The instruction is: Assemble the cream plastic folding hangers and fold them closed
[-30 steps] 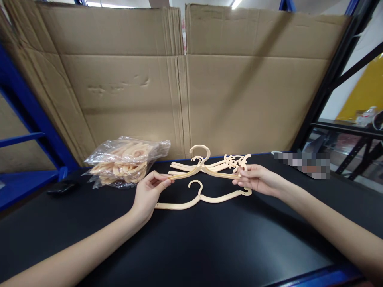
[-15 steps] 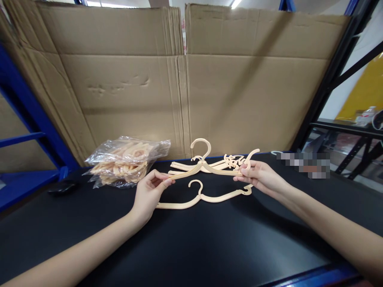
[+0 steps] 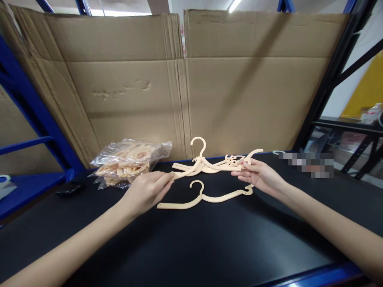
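A cream plastic clothes hanger is held up off the table between both hands, its hook pointing upward. My left hand pinches the end of its left arm. At the other end, my right hand grips the right arm, where a curved hook piece sticks up beside the fingers. Below, a second cream hanger lies on the black table, with a small hook piece at its right end. Behind the held hanger lie more hanger parts, partly hidden by it, and a small pile of little hooks.
A clear plastic bag of cream hanger parts lies at the back left, with a dark object near it. Cardboard sheets stand behind the black table. Blue frame posts rise at the left. A blurred patch covers something at right.
My left hand has turned over so its back faces up, and the held hanger's left arm has tilted with it. The right hand stays nearly in place. My view has shifted slightly.
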A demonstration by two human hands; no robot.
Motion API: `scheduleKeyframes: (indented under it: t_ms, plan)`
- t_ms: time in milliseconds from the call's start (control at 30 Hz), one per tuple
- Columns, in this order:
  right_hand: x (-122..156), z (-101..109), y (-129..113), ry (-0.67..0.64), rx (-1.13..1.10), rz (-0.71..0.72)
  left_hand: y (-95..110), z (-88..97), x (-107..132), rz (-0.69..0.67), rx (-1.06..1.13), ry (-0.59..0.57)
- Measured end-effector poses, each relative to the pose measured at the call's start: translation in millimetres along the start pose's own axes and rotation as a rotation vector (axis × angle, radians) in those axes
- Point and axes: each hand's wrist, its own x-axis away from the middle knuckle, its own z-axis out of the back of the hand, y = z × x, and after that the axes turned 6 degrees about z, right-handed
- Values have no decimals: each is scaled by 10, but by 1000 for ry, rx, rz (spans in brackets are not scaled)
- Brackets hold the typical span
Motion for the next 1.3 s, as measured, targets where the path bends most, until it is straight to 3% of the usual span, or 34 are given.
scheduleKeyframes:
  t_ms: [133, 367, 433, 600, 900, 1033, 1300]
  plan:
    - [-10, 36, 6, -43, 38, 71, 26, 91, -41, 60, -16, -81]
    - [-96, 248, -151, 25, 44, 125, 31, 300, -100, 202, -47, -392]
    - [-103, 358, -249, -15, 156, 110, 24, 355, -107, 215, -43, -460]
    - [-47, 517, -483, -229, 674, 61, 65, 448, -81, 134, 26, -580]
    - [-61, 521, -445, -683, 1135, 30, 179, 399, -25, 44, 135, -690]
    - [-84, 540, -367, -700, 1214, 21, 188, 360, -30, 72, 190, -757]
    - [-128, 592, -298, -672, 1235, 23, 127, 267, -24, 81, 225, -723]
